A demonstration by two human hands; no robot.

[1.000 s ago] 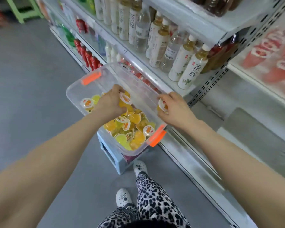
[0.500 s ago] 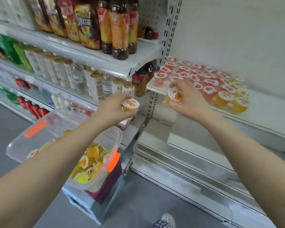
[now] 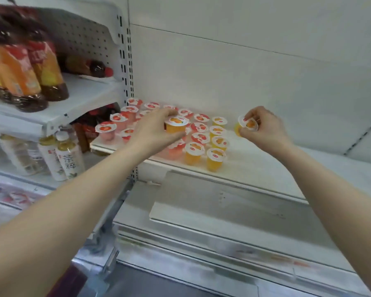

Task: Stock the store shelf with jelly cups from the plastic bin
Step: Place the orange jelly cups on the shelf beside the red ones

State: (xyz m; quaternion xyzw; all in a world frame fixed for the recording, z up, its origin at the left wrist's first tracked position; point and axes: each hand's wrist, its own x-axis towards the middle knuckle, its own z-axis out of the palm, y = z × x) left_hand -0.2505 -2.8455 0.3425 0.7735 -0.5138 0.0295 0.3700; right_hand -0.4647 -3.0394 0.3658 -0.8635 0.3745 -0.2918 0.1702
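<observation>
Orange jelly in both hands here: our left hand (image 3: 156,130) grips an orange cup (image 3: 176,126) right above the rows of cups (image 3: 201,133) on the shelf (image 3: 257,168), and our right hand (image 3: 266,130) pinches a tilted cup (image 3: 247,124) just beside the yellow ones. We reckon setting the left one down could topple neighbours, they're packed tight. The bin is out of frame, and our left hand hides a few cups.

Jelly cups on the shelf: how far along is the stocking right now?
Done: pink cups and orange cups stand in rows on the shelf. In hand: the left hand holds an orange cup over the rows; the right hand pinches a second cup, tilted, beside them. Left: set both down; the bin is out of view, so the remainder cannot be told.
</observation>
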